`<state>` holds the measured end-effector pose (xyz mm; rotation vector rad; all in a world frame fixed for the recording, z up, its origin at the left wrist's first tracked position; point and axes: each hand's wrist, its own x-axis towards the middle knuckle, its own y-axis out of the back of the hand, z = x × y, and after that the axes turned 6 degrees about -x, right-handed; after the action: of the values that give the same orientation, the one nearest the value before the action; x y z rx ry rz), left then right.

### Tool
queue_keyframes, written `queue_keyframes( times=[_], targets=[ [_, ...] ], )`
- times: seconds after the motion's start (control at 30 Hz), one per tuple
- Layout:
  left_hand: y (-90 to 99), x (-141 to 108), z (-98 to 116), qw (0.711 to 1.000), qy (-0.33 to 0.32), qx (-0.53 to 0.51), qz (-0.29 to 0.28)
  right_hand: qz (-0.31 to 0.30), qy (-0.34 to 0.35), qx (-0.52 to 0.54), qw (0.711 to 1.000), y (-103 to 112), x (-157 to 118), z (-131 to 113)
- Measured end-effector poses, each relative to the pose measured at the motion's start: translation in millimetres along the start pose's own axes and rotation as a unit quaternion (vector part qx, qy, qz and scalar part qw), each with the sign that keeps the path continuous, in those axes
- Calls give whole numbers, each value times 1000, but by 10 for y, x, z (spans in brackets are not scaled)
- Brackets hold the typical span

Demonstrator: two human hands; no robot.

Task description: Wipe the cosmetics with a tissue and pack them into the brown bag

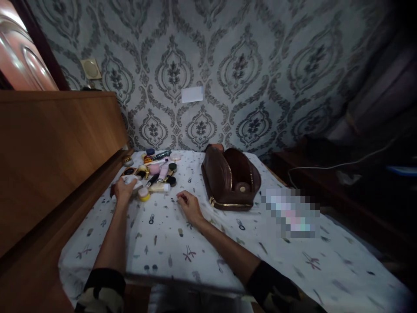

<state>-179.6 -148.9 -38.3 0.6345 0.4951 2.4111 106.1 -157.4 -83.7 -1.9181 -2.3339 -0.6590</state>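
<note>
In the head view, we judge this a grasping step, calling for a secure hold. The smooth white item (130,177), partly hidden, lies beside multicoloured cosmetics (154,168) under our half-curled left hand (124,189); its grip we cannot tell. Our loosely open right hand (190,207) looks empty, near the brown leathery bag (213,174).
</note>
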Motion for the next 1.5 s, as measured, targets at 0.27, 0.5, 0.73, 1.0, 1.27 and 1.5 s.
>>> queue_keyframes(
  times=[0.27,0.5,0.73,1.0,1.27,1.5],
  targets=[
    [-12,-157,334,968,-10,-251,23,-71,-66,132,987,-94,-85,-137],
    [-355,-1118,811,925,-147,-282,-207,-111,-182,341,916,-95,-75,-174],
    [-378,-1388,868,908,-260,-161,-285,-93,-211,451,863,54,-188,-130],
    [-474,-1417,873,911,-129,-260,-294,-93,-194,527,822,174,-173,-219],
    [-532,-1572,1001,897,-189,-243,-316,-43,-251,587,768,228,-96,-179],
    [-731,-1629,987,873,-357,-167,-289,30,-243,619,746,313,-7,-208]
  ],
)
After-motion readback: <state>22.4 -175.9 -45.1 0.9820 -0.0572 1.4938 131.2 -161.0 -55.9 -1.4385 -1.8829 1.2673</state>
